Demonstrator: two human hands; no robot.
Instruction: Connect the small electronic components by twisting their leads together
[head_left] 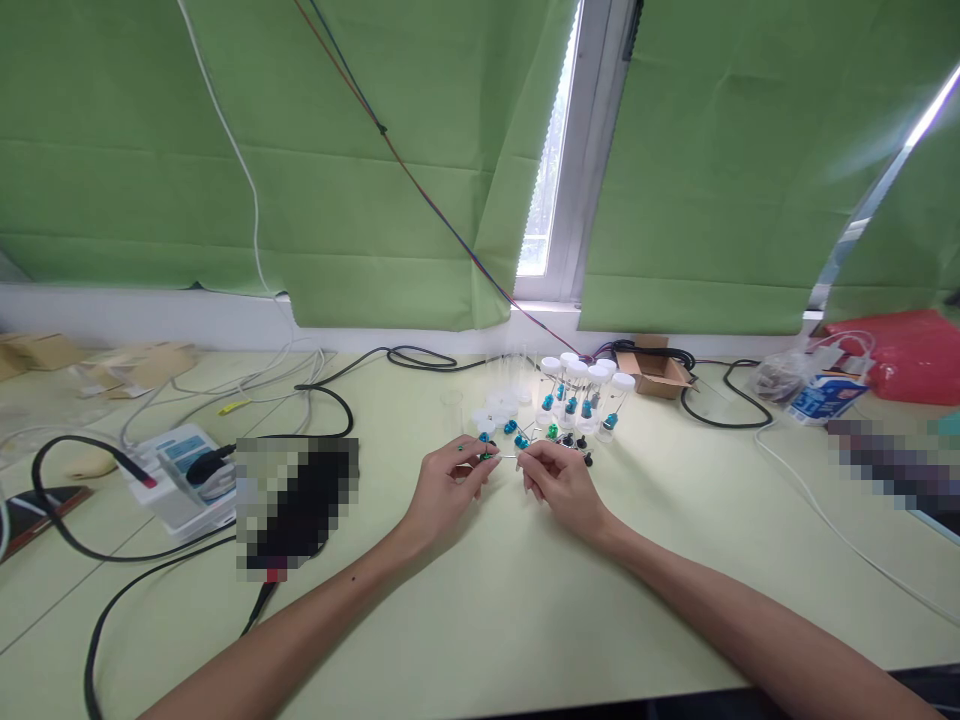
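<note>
Just above the table, my left hand (pixel 448 482) and my right hand (pixel 564 484) face each other, fingertips pinched. A thin pale rod (pixel 508 457) spans the small gap between them, one end at each pinch. A bit of green shows by the left fingertips, too small to name. Right behind my hands lie small blue pieces (pixel 511 427), a green piece (pixel 553 431) and small black pieces (pixel 581 443). Beyond them stand several clear tubes with white caps (pixel 576 369), each holding a blue piece on a thin stem. My palms hide part of the table.
Uncapped clear tubes (pixel 517 375) stand behind the loose pieces. An open cardboard box (pixel 654 372) and black cable lie at the back right. Leftward are a white power strip (pixel 180 480), cables and a pixelated dark object (pixel 300 505). A red bag (pixel 904 355) sits far right.
</note>
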